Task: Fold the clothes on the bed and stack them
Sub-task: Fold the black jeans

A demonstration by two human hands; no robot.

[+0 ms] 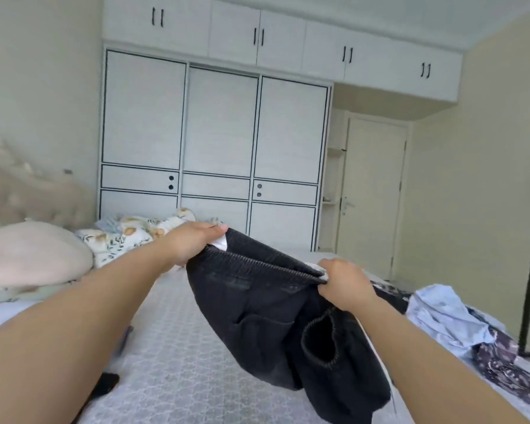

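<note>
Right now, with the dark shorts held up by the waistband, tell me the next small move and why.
Probably lower the dark shorts flat onto the bed. The left hand and right hand each grip the waistband, and the legs hang bunched in the air, so nothing can be folded yet.

Both hands hold dark shorts (266, 313) up over the bed (178, 347) — left hand (193, 243) and right hand (344, 286) each pinching the waistband; right of the right hand, a clothes heap (450, 322).
</note>
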